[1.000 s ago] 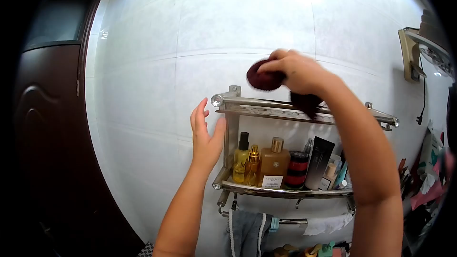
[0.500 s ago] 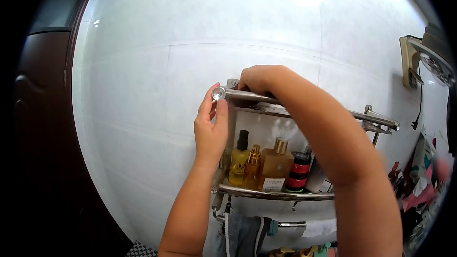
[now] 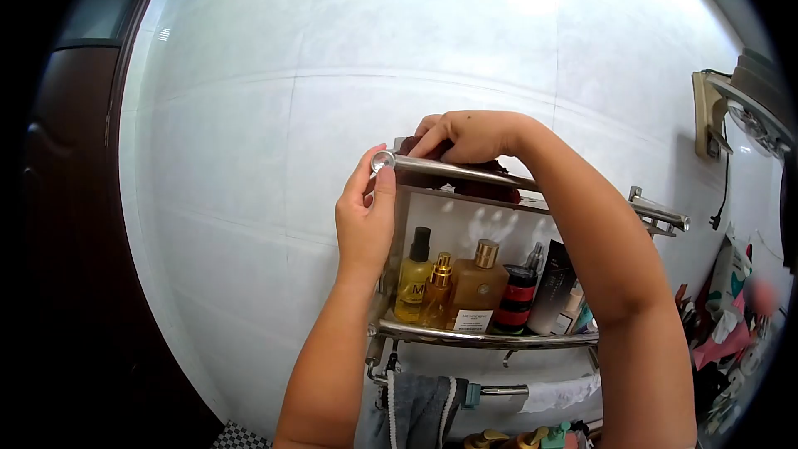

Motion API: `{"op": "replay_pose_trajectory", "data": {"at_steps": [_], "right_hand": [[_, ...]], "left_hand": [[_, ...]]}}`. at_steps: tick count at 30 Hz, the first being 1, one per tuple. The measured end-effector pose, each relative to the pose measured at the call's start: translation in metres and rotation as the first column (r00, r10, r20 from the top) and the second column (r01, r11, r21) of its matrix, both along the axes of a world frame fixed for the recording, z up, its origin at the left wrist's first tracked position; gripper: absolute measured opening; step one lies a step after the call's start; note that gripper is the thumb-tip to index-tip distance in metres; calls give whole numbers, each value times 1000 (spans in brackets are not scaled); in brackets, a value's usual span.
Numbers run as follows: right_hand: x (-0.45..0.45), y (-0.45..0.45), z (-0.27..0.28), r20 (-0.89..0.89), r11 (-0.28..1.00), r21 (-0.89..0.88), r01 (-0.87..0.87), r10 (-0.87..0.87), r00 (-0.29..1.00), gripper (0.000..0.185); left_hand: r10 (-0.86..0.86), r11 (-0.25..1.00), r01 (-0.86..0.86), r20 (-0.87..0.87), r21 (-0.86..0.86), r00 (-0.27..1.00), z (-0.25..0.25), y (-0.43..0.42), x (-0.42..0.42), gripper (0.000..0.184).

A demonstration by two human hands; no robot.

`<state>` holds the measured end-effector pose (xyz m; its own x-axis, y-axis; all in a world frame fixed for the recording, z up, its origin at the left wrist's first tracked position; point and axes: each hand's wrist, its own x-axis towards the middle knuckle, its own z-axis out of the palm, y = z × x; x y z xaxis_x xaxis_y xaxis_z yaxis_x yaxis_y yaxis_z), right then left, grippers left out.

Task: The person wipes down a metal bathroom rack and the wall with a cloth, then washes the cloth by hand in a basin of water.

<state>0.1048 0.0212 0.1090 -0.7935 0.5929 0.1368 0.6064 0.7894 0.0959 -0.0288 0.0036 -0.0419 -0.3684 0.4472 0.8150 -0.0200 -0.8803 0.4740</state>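
Fingers and thumb of my left hand (image 3: 366,208) wrap the round end of a metal shelf rail (image 3: 465,173) at the left corner of the rack. Behind that rail, my right hand (image 3: 465,135) presses down on a dark red cloth (image 3: 486,191) lying on the top shelf. Its fingers are bent into the cloth, and part of the cloth shows beneath the rail. On the shelf below stand a yellow spray bottle (image 3: 413,283), a small gold bottle (image 3: 437,291), a large amber bottle (image 3: 478,291) and stacked red-black jars (image 3: 517,299).
A grey towel (image 3: 420,407) and a white cloth (image 3: 561,393) hang on a lower bar. Pump bottles (image 3: 490,439) stand underneath. A brown door (image 3: 75,199) is at the left; a wall fan (image 3: 752,120) with a dangling cord is at the right.
My right hand has shifted slightly right along the top shelf, its fingers now visible on the dark red cloth, more of which shows. My left hand stays on the rail end.
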Motion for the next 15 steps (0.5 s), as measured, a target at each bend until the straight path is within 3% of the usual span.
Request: {"op": "replay_pose_trajectory", "data": {"at_steps": [1,3,5,6,7,10,13,15], "right_hand": [[1,2,2,1,998,-63,-6,6,1000,40],[-5,10,3,55,999,29,24,-26,998,44],[-10,16,5,86,975,-27,219,-216,973,48],[-9,22,4,82,981,63,186,-190,978,51],[-9,26,2,87,981,58,184,-188,978,51],[-17,23,5,67,914,42,404,-406,912,48],[-20,33,1,117,864,173,472,-494,861,47],[-16,26,1,134,872,137,470,-486,864,43]], "left_hand": [[-10,1000,10,7,-13,1000,1,-2,1,33],[-21,1000,21,17,-5,1000,1,-3,1,34],[-34,999,34,31,1,999,0,-1,1,34],[-21,999,20,14,29,1000,-1,2,1,35],[-6,999,7,-5,52,1000,-2,3,-1,36],[-46,999,46,-8,-8,999,-2,3,-3,37],[-54,998,54,5,-44,999,-1,1,-2,37],[-47,997,47,11,-55,999,-2,0,-4,37]]}}
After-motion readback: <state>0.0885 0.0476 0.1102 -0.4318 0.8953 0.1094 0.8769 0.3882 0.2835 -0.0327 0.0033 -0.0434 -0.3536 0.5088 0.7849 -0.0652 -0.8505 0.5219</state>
